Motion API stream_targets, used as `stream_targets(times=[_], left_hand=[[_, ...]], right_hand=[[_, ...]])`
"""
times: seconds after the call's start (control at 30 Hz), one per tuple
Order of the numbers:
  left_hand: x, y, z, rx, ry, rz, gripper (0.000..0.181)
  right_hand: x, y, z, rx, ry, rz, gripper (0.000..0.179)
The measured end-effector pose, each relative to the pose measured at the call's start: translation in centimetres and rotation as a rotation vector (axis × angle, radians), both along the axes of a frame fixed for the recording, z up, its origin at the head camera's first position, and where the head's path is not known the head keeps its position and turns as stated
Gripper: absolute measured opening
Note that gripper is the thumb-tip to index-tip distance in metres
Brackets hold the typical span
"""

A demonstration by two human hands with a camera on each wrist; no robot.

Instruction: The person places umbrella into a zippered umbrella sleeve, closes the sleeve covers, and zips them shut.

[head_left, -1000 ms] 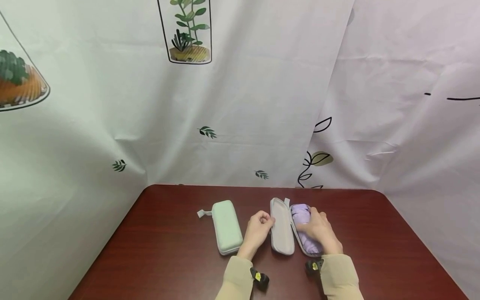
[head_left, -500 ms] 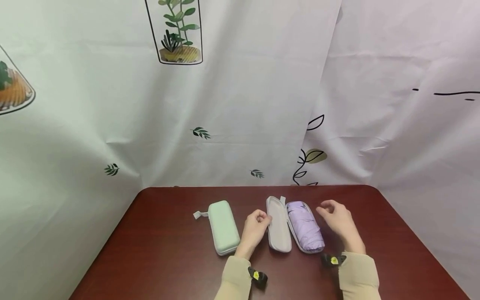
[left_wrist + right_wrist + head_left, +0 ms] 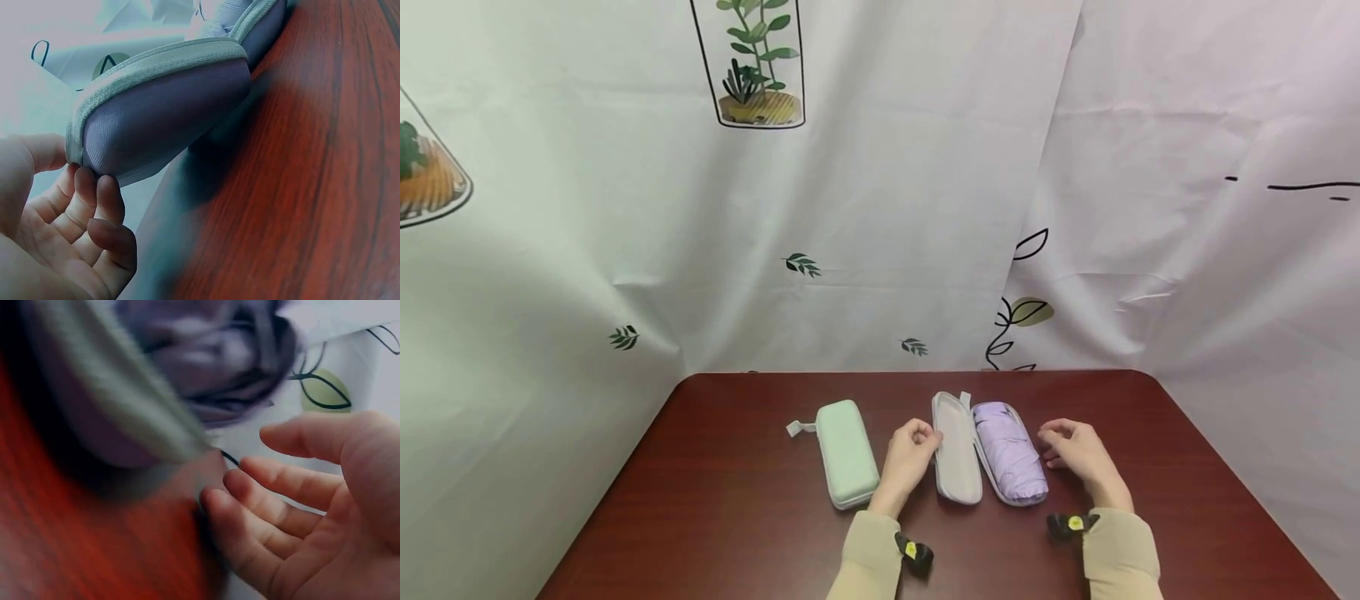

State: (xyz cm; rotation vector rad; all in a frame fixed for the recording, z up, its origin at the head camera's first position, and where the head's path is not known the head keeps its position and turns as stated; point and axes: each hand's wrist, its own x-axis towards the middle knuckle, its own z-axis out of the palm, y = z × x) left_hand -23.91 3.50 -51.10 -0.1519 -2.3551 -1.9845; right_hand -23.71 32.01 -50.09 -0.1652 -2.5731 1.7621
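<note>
A zip case lies unzipped and spread on the table, its pale-lined lid (image 3: 958, 454) to the left and its other half to the right. A folded purple umbrella (image 3: 1009, 454) fills the right half, bulging above the rim. My left hand (image 3: 910, 454) pinches the far left edge of the lid; in the left wrist view the thumb and fingers (image 3: 84, 184) hold the zip rim, with the lid's purple outside showing. My right hand (image 3: 1078, 450) is just right of the umbrella, fingers loosely bent and holding nothing. The right wrist view shows its fingertips (image 3: 234, 481) near the case's zip edge.
A closed mint-green zip case (image 3: 848, 454) with a pale strap (image 3: 800, 428) lies to the left of my left hand. The dark red wooden table (image 3: 722, 500) ends at the back against a white printed curtain (image 3: 880, 208).
My right hand has let go of the umbrella and moved off to its right, then slightly down towards the table. The left hand stays on the lid. The head view has shifted slightly.
</note>
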Motion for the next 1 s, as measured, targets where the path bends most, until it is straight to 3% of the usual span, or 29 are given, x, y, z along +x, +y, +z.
stream_targets(times=[0.13,0.47,0.9,1.0], left_hand=[[-0.1,0.0,0.0,-0.004,0.007,-0.003,0.013],[0.0,0.0,0.1,-0.001,0.002,0.005,0.013],[0.3,0.1,0.2,-0.007,0.004,0.006,0.013],[0.3,0.0,0.3,0.012,-0.022,-0.004,0.013]], right_hand=[[-0.1,-0.4,-0.1,0.032,-0.003,0.016,0.025],[-0.9,-0.5,-1.0,-0.008,0.040,0.108,0.021],[-1.1,-0.1,-1.7,-0.061,0.046,0.140,0.024],[-1.1,-0.1,-1.7,-0.056,0.038,0.139,0.023]])
